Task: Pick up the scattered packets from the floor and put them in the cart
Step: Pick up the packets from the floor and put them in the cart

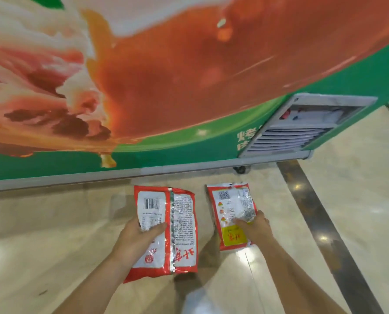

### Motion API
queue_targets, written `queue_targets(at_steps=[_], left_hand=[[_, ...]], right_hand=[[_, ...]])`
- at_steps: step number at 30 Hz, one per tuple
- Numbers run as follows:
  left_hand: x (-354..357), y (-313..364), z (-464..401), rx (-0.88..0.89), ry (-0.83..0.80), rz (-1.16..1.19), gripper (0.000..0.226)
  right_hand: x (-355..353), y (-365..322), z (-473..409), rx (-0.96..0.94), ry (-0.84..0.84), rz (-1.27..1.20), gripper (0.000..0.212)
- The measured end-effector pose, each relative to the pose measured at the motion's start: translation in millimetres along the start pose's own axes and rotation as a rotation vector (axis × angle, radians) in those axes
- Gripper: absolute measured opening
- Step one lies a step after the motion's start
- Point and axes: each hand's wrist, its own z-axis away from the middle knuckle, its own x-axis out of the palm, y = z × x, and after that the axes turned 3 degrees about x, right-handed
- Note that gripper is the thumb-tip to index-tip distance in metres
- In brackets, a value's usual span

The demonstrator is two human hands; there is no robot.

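Both hands grip packets: left hand (137, 236) holds a red-and-white plastic packet (166, 232), right hand (254, 226) pinches another red-and-white packet (232, 214); most fingers hidden beneath. Glossy beige tiled floor (53, 234), green printed cabinet (189, 146).

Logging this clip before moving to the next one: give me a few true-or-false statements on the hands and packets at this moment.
1. The left hand grips a red-and-white packet. True.
2. Both packets show their barcode side. True.
3. The right hand is idle, away from any packet. False: it holds the second packet.
4. A cart stands beside the packets. False: no cart is in view, only a green printed cabinet with a grey vent.
5. The floor is glossy pale tile. True.
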Motion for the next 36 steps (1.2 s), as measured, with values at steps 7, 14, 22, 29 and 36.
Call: queue_targets(at_steps=[7, 14, 22, 29, 36], left_hand=[[-20, -9, 8, -0.049, 0.117, -0.001, 0.017], [-43, -11, 18, -0.064, 0.166, 0.033, 0.017], [-57, -5, 47, -0.032, 0.189, 0.077, 0.015], [-64, 61, 143, -0.050, 0.114, 0.163, 0.016], [-42, 201, 312, -0.003, -0.056, 0.112, 0.016]], right_hand=[[12, -14, -14, 0.031, -0.072, -0.197, 0.078], [25, -18, 20, -0.002, -0.286, -0.631, 0.037], [33, -20, 89, -0.286, -0.373, -0.518, 0.034], [-59, -20, 207, -0.244, -0.434, -0.726, 0.028], [-234, 13, 378, -0.243, -0.395, -0.786, 0.020]])
